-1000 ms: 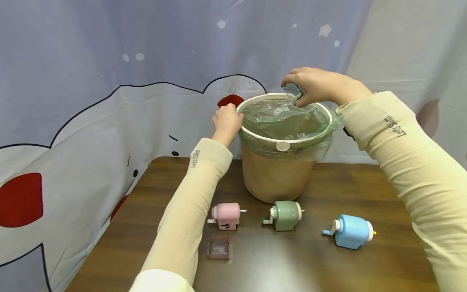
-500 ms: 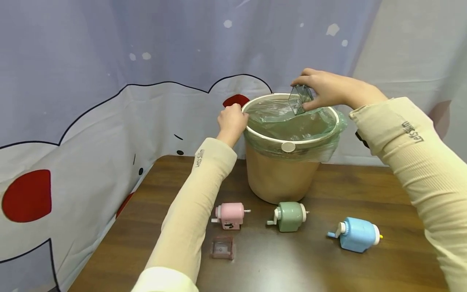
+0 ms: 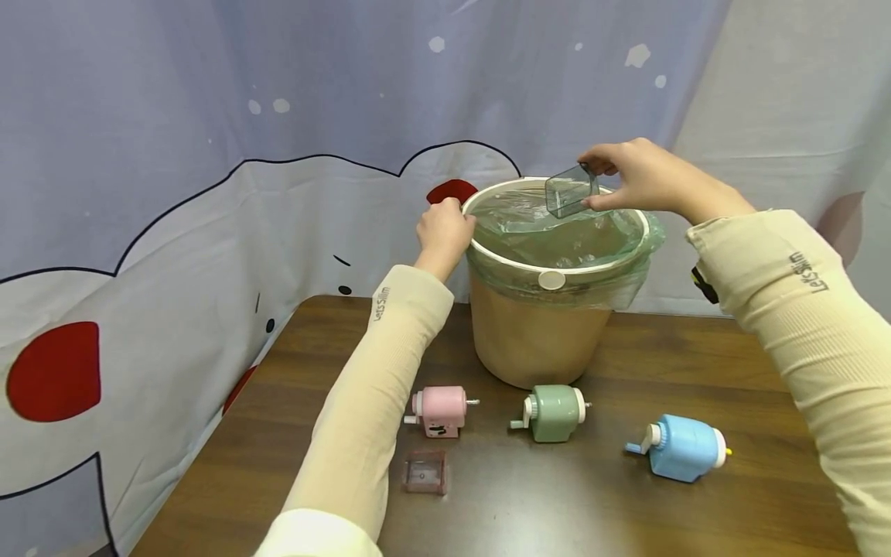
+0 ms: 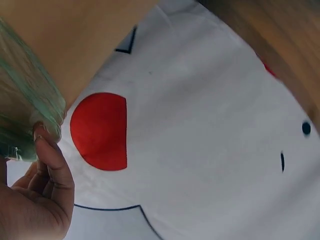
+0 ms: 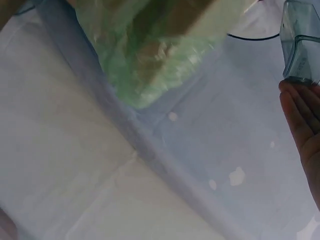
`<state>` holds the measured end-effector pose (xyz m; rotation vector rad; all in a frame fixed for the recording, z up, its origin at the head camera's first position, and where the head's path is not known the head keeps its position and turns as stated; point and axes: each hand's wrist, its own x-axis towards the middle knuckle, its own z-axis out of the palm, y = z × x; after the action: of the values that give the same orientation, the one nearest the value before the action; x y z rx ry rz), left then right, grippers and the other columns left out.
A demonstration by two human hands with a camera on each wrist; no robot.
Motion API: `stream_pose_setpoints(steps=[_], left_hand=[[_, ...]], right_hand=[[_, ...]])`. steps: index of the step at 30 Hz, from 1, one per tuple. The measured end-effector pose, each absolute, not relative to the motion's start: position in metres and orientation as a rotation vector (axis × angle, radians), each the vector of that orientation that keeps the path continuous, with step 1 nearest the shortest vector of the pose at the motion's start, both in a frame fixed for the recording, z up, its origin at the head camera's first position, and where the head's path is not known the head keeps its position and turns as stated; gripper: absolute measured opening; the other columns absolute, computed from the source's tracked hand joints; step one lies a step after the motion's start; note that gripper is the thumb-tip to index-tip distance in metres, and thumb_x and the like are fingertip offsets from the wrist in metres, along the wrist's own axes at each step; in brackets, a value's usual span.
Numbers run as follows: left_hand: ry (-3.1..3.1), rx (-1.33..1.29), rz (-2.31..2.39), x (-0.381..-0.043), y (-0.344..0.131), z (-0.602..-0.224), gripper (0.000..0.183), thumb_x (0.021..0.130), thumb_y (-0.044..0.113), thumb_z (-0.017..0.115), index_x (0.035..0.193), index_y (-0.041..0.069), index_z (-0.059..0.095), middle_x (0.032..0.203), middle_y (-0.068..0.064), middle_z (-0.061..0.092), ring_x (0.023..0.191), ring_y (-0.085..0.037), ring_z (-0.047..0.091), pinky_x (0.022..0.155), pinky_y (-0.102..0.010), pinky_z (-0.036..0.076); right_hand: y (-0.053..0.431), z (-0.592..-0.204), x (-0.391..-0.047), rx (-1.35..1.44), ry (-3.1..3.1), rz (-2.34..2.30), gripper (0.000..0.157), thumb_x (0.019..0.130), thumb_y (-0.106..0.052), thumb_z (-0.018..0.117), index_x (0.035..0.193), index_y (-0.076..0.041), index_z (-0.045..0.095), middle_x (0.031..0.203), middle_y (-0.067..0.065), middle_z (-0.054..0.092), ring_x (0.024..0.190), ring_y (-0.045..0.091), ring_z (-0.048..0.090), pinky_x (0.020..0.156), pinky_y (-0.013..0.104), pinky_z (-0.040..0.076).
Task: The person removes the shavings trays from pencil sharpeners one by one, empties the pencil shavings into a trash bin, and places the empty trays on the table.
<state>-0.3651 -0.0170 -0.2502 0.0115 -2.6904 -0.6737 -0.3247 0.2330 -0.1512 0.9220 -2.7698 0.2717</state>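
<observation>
A beige bin [image 3: 539,333] lined with a translucent green bag [image 3: 629,271] stands at the back of the table. My left hand [image 3: 444,232] grips its rim on the left side; in the left wrist view the fingers curl at the bag's edge [image 4: 50,107]. Over the opening, my right hand [image 3: 647,182] pinches a clear grey sharpener shavings drawer [image 3: 571,192] between thumb and fingers, tilted with its far end toward the left. The right wrist view shows that drawer [image 5: 302,40] at the fingertips. Small bits lie inside the bag.
In front of the bin stand pink [image 3: 443,408], green [image 3: 554,412] and blue [image 3: 685,449] crank pencil sharpeners. A clear pinkish drawer [image 3: 425,473] lies nearer, beside my left sleeve. A patterned curtain [image 3: 334,93] hangs behind the wooden table [image 3: 529,503].
My right hand has shifted right and turned, bringing the grey drawer from mostly covered by the fingers into plain view over the bin. The left hand keeps its grip on the rim.
</observation>
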Motion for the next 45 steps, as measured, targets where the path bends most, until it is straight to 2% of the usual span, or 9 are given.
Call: stream_pose_setpoints(steps=[8,14,17,21,27,32,36,40,45], left_hand=[[-2.589,-0.022,-0.974,-0.366,-0.022,-0.263,0.026,0.095,0.024,0.049,0.108,0.006,0.065,0.098,-0.011,0.069,0.087,-0.027,0.064,0.076,-0.038,0.05],[-2.452,-0.08,-1.283,-0.369,-0.03,-0.275,0.037,0.098,0.026,0.045,0.127,0.008,0.059,0.064,-0.004,0.058,0.049,-0.015,0.058,0.052,-0.024,0.049],[-2.424,-0.131,-1.364,-0.369,-0.034,-0.278,0.043,0.099,0.029,0.043,0.135,0.006,0.051,0.054,-0.004,0.056,0.044,-0.019,0.058,0.045,-0.021,0.045],[-2.344,-0.245,-1.444,-0.368,-0.039,-0.287,0.045,0.1,0.028,0.042,0.136,0.001,0.047,0.064,-0.019,0.066,0.047,-0.024,0.061,0.044,-0.02,0.044],[-2.231,-0.341,-1.532,-0.363,-0.047,-0.306,0.037,0.099,0.02,0.046,0.132,0.004,0.053,0.068,-0.024,0.066,0.038,-0.006,0.049,0.043,-0.018,0.042],[-2.262,-0.386,-1.495,-0.356,-0.049,-0.317,0.035,0.097,0.015,0.048,0.13,0.006,0.055,0.065,-0.022,0.065,0.042,-0.02,0.055,0.043,-0.019,0.043],[-2.263,-0.408,-1.498,-0.353,-0.049,-0.32,0.035,0.096,0.015,0.05,0.128,0.006,0.056,0.066,-0.022,0.065,0.047,-0.03,0.058,0.044,-0.019,0.044],[-2.245,-0.413,-1.531,-0.351,-0.053,-0.321,0.033,0.095,0.013,0.051,0.127,0.006,0.057,0.063,-0.02,0.064,0.043,-0.021,0.055,0.043,-0.019,0.044],[-2.215,-0.448,-1.574,-0.341,-0.063,-0.323,0.032,0.094,0.011,0.051,0.125,0.005,0.058,0.061,-0.019,0.062,0.041,-0.011,0.052,0.043,-0.02,0.042]], right_hand=[[0.236,-0.165,-0.323,0.758,-2.789,0.5,0.055,0.085,-0.02,0.066,0.128,0.01,0.048,0.121,0.032,0.057,0.111,0.043,0.057,0.096,0.05,0.044],[0.235,-0.172,-0.32,0.7,-2.762,0.586,0.054,0.084,-0.017,0.066,0.128,0.01,0.048,0.12,0.031,0.057,0.11,0.042,0.056,0.096,0.05,0.044],[0.235,-0.175,-0.318,0.669,-2.741,0.64,0.054,0.084,-0.018,0.066,0.129,0.008,0.048,0.117,0.031,0.058,0.107,0.042,0.056,0.093,0.051,0.044],[0.237,-0.182,-0.314,0.612,-2.7,0.732,0.054,0.084,-0.018,0.067,0.129,0.007,0.049,0.116,0.031,0.058,0.104,0.042,0.057,0.091,0.051,0.044],[0.239,-0.196,-0.306,0.507,-2.613,0.856,0.055,0.083,-0.019,0.068,0.129,0.006,0.05,0.12,0.03,0.058,0.101,0.042,0.058,0.09,0.043,0.046],[0.24,-0.205,-0.301,0.457,-2.511,0.96,0.052,0.083,-0.018,0.069,0.127,0.005,0.052,0.118,0.029,0.059,0.088,0.009,0.058,0.076,0.012,0.042],[0.24,-0.211,-0.295,0.455,-2.423,1.016,0.052,0.082,-0.016,0.07,0.127,0.003,0.054,0.115,0.028,0.061,0.075,-0.009,0.047,0.071,0.01,0.038],[0.239,-0.217,-0.287,0.452,-2.354,1.074,0.051,0.081,-0.014,0.071,0.127,0.001,0.055,0.108,0.016,0.066,0.074,-0.005,0.049,0.071,0.012,0.038],[0.236,-0.224,-0.276,0.464,-2.291,1.173,0.048,0.081,-0.011,0.07,0.126,0.001,0.056,0.096,-0.018,0.063,0.075,-0.002,0.051,0.071,0.01,0.039]])
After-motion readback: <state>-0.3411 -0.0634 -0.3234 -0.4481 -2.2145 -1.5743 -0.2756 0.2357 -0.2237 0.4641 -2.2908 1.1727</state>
